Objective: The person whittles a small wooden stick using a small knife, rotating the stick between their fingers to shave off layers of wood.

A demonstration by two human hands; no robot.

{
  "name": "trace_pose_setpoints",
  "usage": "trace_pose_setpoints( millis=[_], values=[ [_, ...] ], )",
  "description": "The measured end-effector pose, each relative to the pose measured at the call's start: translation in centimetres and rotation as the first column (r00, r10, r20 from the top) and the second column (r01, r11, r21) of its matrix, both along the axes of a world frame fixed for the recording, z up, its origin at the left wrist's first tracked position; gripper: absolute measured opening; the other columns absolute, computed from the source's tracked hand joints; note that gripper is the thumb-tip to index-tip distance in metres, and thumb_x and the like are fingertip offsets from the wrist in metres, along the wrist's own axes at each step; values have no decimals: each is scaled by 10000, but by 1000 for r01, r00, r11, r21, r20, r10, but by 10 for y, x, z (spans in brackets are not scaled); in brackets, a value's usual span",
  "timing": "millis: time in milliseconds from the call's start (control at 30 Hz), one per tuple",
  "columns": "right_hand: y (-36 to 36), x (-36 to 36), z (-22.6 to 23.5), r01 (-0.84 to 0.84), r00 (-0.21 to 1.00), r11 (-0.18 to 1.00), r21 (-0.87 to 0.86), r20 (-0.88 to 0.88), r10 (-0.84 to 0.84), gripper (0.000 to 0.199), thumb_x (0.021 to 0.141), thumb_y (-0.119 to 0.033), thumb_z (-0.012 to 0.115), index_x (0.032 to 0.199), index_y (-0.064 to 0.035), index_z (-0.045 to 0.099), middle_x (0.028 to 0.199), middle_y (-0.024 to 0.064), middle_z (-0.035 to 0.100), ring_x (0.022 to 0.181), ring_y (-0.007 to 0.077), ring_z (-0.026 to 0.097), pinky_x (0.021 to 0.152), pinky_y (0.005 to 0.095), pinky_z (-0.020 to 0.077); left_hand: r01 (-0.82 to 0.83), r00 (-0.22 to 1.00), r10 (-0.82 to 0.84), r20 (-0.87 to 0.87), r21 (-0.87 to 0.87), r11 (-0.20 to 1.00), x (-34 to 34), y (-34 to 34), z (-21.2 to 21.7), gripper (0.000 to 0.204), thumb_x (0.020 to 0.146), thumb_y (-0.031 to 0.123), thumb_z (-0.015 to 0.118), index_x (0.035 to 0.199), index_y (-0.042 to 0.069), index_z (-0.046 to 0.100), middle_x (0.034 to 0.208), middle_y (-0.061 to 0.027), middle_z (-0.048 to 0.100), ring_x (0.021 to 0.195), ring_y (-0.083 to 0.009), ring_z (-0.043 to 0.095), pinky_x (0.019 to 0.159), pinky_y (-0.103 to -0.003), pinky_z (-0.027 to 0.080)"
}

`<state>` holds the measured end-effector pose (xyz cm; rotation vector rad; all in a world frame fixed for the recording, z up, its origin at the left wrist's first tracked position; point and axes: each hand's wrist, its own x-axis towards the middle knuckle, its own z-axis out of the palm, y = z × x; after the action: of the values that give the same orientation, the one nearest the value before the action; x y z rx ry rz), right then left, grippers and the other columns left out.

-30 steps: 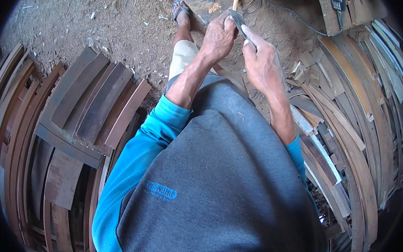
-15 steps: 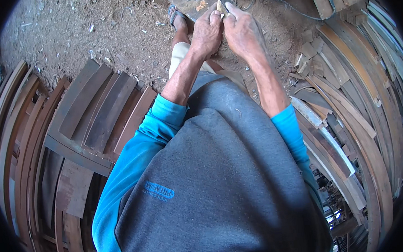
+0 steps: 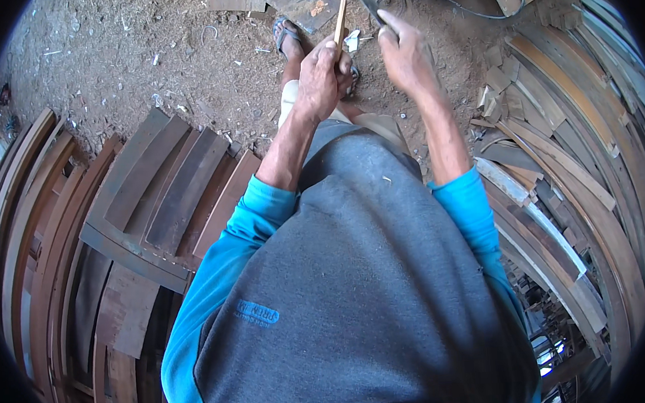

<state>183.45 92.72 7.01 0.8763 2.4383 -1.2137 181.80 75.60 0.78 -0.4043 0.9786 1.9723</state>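
My left hand [image 3: 320,80] is closed round a narrow pale wooden stick [image 3: 341,21], which points up and away from me. To its right, my right hand [image 3: 410,59] grips a knife [image 3: 370,6] with a dark, pointed blade angled toward the upper left; its handle is mostly covered by my fingers. The blade and the stick are apart, with a gap between them. Both hands are held out in front of my body, over the dirt floor.
Stacked wooden boards [image 3: 144,190] lie on my left, and long planks with offcuts [image 3: 556,165] on my right. A flat board [image 3: 299,0] rests on the dirt floor [image 3: 166,56] ahead, near my sandalled foot [image 3: 287,37]. A cable [image 3: 466,12] crosses the floor.
The hands have separated: the knife has come off the stick and moved right. My left hand has drawn slightly back, and more of the stick shows.
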Motion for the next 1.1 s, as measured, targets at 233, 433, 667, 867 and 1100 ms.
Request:
trace_pose_setpoints(
  millis=[233,433,667,867,1100],
  values=[
    [-37,23,29,-56,997,996,-69,46,59,474,1009,-204,485,1427,2,570,1210,311,679,1130,442,679,985,479,533,-53,999,53,-8,-2,999,-15,29,-27,300,1099,306,409,993,70,562,780,5,493,603,-89,417,537,-241,371],
    [-34,7,27,-99,992,995,-27,69,101,465,994,-213,476,1371,18,619,1161,320,687,1117,465,668,989,494,526,-25,988,7,-155,-113,993,-16,33,-26,333,1108,317,393,932,83,553,798,5,515,719,-104,502,628,-253,433],
    [-16,-22,3,-122,987,992,27,107,119,486,985,-241,455,1367,5,629,1157,328,687,1113,465,673,1007,500,526,4,991,-30,-134,-185,983,-19,33,-13,379,1128,358,384,924,85,550,722,17,485,602,-89,441,530,-240,373],
    [-25,-36,4,-196,972,970,144,157,173,470,978,-224,465,1330,31,646,1148,320,698,1085,455,694,1011,494,536,11,955,-104,-278,-314,949,-12,30,-32,397,1129,355,400,1080,29,622,789,-4,585,669,-97,543,596,-257,461],
    [-16,-40,-67,-377,923,894,242,179,341,393,962,-157,488,1254,55,645,1099,320,713,1016,440,728,908,496,593,-190,202,-473,-858,-508,840,-19,29,-30,365,1122,309,431,1247,30,631,1045,-114,714,951,-225,691,899,-337,552]
  ],
)
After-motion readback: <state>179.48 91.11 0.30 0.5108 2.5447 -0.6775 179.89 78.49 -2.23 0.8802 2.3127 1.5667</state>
